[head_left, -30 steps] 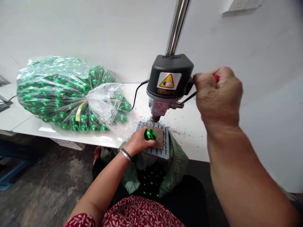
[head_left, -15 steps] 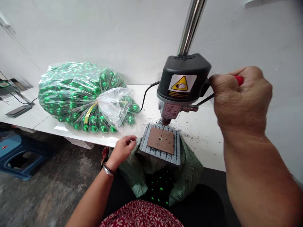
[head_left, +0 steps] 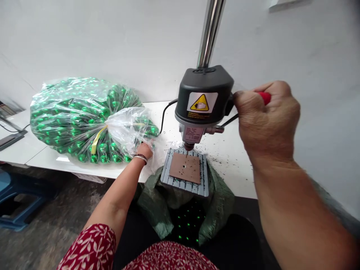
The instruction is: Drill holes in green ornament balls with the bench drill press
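My right hand (head_left: 268, 120) is wrapped round the feed lever of a small bench drill press (head_left: 204, 93); the lever's red grip (head_left: 265, 98) pokes out above the fist. Beneath the drill bit lies a brown square board (head_left: 182, 170) with a small hole, resting on the grooved grey drill table (head_left: 204, 187). My left hand (head_left: 145, 150) reaches to the mouth of a clear plastic bag (head_left: 120, 123) full of shiny green balls (head_left: 104, 157). Its fingers are hidden from me among the plastic, so their grip does not show.
Dark shavings are scattered over the board and the white table (head_left: 236, 172). Below the drill table hangs an open green woven sack (head_left: 152, 202) with green balls inside. A black cord (head_left: 164, 116) runs behind the drill. A blue stool (head_left: 22, 202) stands at left.
My left hand has moved from beside the drill table forward and left to the plastic bag's mouth. My right hand stays on the lever. The view has shifted somewhat.
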### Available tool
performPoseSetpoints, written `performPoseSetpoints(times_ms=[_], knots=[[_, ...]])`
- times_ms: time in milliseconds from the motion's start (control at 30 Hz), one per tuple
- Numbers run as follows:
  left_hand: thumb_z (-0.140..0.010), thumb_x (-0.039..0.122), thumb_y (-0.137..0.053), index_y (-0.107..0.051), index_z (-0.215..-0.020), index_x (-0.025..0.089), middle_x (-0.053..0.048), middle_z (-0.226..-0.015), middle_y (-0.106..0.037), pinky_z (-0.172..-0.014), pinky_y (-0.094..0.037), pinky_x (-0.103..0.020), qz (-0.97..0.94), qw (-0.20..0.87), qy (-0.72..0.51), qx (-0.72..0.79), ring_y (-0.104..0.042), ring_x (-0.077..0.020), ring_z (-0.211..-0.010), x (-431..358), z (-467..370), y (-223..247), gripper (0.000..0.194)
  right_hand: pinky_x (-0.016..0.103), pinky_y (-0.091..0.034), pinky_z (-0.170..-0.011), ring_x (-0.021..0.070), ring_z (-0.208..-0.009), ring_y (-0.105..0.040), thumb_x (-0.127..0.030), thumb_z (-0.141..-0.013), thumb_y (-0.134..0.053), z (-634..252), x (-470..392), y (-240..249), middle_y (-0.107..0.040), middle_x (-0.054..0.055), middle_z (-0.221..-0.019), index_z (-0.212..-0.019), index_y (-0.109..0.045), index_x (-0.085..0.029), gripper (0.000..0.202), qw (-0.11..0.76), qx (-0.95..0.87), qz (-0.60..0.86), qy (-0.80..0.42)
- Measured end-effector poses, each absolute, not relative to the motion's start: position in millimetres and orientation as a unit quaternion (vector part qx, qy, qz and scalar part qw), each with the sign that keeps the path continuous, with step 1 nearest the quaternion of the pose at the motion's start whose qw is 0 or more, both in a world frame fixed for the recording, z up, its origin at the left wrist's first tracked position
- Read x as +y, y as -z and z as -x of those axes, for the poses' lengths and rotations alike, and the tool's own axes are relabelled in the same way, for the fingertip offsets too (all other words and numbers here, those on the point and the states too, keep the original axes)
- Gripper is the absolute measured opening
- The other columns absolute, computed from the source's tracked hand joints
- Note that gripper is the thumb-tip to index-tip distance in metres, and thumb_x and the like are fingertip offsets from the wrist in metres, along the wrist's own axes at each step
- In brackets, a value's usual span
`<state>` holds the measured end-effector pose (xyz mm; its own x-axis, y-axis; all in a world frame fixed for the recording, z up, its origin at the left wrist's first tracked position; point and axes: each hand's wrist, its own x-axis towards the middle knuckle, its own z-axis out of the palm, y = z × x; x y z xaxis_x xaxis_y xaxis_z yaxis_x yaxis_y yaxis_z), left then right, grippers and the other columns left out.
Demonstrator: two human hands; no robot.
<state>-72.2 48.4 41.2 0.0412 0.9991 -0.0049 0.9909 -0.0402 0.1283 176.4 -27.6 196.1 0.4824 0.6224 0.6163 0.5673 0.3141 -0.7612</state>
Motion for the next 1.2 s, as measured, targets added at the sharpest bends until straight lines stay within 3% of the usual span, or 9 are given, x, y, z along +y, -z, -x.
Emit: performPoseSetpoints(times_ms=[100, 200, 367, 433, 533, 667, 867, 1067, 1200], knots=[[-0.085, 0.018, -0.056, -0.057, -0.134, 0.012, -0.023, -0.123, -0.065, -0.091, -0.053, -0.043, -0.704, 0.052, -0.043, 0.707, -0.065, -0.0331, -0.11, 31, 80, -41, 0.05, 0.025, -0.033, -0.063, 0.0023, -0.061, -0.036, -0.04, -0.084, -0.062, -177, -28, -196, -0.044, -0.008, -0.062, -0.073, -0.047, -0.015, 0.031, 0.637, -0.512, 0.577, -0.016], [-0.08, 0.028, -0.066, -0.055, -0.135, 0.012, -0.02, -0.123, -0.064, -0.093, -0.051, -0.043, -0.688, 0.083, -0.153, 0.705, -0.065, -0.0313, -0.107, -7, 92, -49, 0.059, 0.025, -0.033, -0.065, 0.0017, -0.061, -0.035, -0.035, -0.084, -0.061, -176, -29, -196, -0.042, -0.008, -0.061, -0.072, -0.048, -0.015, 0.027, 0.636, -0.502, 0.586, -0.024], [-0.076, 0.04, -0.067, -0.057, -0.132, 0.018, -0.007, -0.11, -0.068, -0.08, -0.055, -0.032, -0.575, 0.4, -0.441, 0.561, -0.064, -0.0198, -0.089, -68, 94, -50, 0.061, 0.028, -0.038, -0.068, 0.0032, -0.064, -0.042, -0.052, -0.084, -0.055, -179, -24, -190, -0.04, -0.008, -0.061, -0.074, -0.052, -0.015, 0.038, 0.647, -0.524, 0.554, 0.004], [-0.074, 0.041, -0.069, -0.058, -0.131, 0.018, -0.007, -0.113, -0.067, -0.076, -0.056, -0.03, -0.517, 0.504, -0.482, 0.496, -0.064, -0.0194, -0.091, -77, 82, -40, 0.062, 0.032, -0.042, -0.072, 0.0051, -0.068, -0.046, -0.058, -0.084, -0.052, -182, -21, -186, -0.041, -0.008, -0.063, -0.076, -0.053, -0.015, 0.043, 0.648, -0.545, 0.532, 0.019], [-0.071, 0.037, -0.074, -0.059, -0.129, 0.019, -0.007, -0.116, -0.067, -0.077, -0.055, -0.029, -0.496, 0.564, -0.466, 0.468, -0.063, -0.0199, -0.096, -76, 58, -24, 0.063, 0.031, -0.044, -0.076, 0.0039, -0.068, -0.044, -0.047, -0.087, -0.053, -184, -19, -185, -0.041, -0.008, -0.065, -0.076, -0.048, -0.015, 0.034, 0.645, -0.551, 0.529, 0.007], [-0.069, 0.033, -0.076, -0.056, -0.129, 0.018, -0.007, -0.116, -0.066, -0.088, -0.053, -0.032, -0.542, 0.508, -0.432, 0.512, -0.063, -0.0205, -0.101, -61, 33, -15, 0.065, 0.023, -0.04, -0.074, 0.0015, -0.064, -0.036, -0.03, -0.086, -0.056, -180, -22, -190, -0.04, -0.009, -0.065, -0.074, -0.042, -0.016, 0.023, 0.66, -0.534, 0.527, -0.043], [-0.065, 0.022, -0.079, -0.057, -0.122, 0.019, -0.006, -0.12, -0.065, -0.104, -0.047, -0.037, -0.702, 0.307, -0.33, 0.551, -0.061, -0.0231, -0.114, -35, 18, -15, 0.061, 0.022, -0.03, -0.07, 0.0034, -0.064, -0.031, -0.03, -0.087, -0.057, -176, -28, -198, -0.037, -0.007, -0.065, -0.073, -0.039, -0.017, 0.026, 0.64, -0.519, 0.56, -0.082], [-0.067, 0.019, -0.08, -0.06, -0.119, 0.019, -0.005, -0.116, -0.069, -0.101, -0.049, -0.037, -0.738, 0.273, -0.277, 0.551, -0.064, -0.0241, -0.111, -16, 5, -19, 0.056, 0.023, -0.028, -0.066, 0.0053, -0.063, -0.03, -0.031, -0.086, -0.059, -177, -30, -200, -0.036, -0.006, -0.063, -0.072, -0.037, -0.019, 0.029, 0.635, -0.517, 0.568, -0.087], [-0.065, 0.018, -0.083, -0.057, -0.128, 0.016, -0.01, -0.126, -0.066, -0.107, -0.046, -0.039, -0.754, 0.266, -0.259, 0.543, -0.061, -0.0253, -0.118, -8, 2, -18, 0.068, 0.023, -0.03, -0.068, 0.0051, -0.064, -0.031, -0.033, -0.087, -0.057, -177, -30, -200, -0.035, -0.007, -0.064, -0.074, -0.036, -0.02, 0.028, 0.623, -0.523, 0.575, -0.09]])
